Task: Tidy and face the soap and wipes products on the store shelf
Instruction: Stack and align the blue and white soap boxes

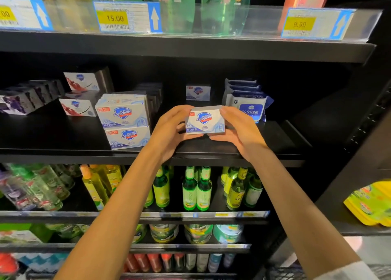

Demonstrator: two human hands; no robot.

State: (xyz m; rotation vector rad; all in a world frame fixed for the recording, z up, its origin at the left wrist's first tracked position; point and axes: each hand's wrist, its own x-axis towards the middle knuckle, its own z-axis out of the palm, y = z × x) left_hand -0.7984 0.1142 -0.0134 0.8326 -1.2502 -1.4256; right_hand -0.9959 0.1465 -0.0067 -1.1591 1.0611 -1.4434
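Observation:
A white Safeguard soap box [204, 120] stands label-forward near the front of the black middle shelf [243, 150]. My left hand [172, 128] grips its left end and my right hand [237, 129] grips its right end, thumbs on top. To the left is a stack of two matching white soap boxes [124, 120]. Another white soap box [197, 92] sits far back behind the held one. A row of blue wipes packs [247, 102] stands just right of my right hand. Red-print soap boxes [79, 102] and purple ones [20, 102] lie further left.
The upper shelf edge [190, 49] with price tags hangs close above. Green and yellow bottles [196, 191] fill the shelf below. A side shelf with yellow packs [370, 203] juts out at the right. Bare shelf surface lies front left of the white stack.

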